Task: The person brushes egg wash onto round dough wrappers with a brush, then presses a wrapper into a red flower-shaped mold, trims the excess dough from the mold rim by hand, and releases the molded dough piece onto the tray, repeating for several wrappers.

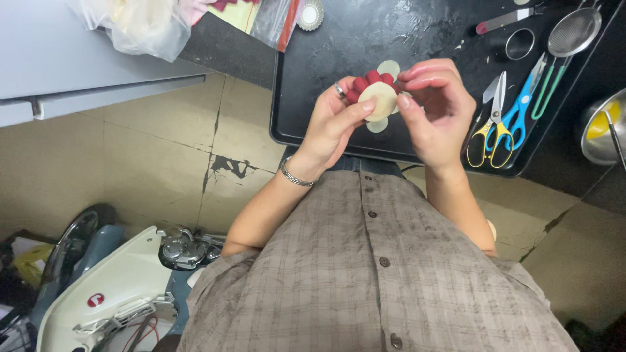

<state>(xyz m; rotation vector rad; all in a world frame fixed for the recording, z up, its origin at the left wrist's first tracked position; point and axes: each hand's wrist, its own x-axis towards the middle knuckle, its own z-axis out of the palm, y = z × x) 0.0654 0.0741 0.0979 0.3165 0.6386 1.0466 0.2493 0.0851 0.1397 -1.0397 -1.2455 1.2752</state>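
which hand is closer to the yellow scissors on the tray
The right hand. It is just left of the yellow scissors in the picture, not touching them. The left hand is farther away, beyond the dough piece both hands hold.

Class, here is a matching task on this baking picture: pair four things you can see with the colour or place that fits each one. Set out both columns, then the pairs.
Things:
1. Pale round dough disc
2. Scissors with yellow handles
3. Round metal mesh strainer
4. Silver chain bracelet

Descriptions:
A. On the left wrist
B. Top right of the black tray, green handle
C. Held between both hands' fingers
D. Lying beside blue-handled scissors

Pairs: 1-C, 2-D, 3-B, 4-A
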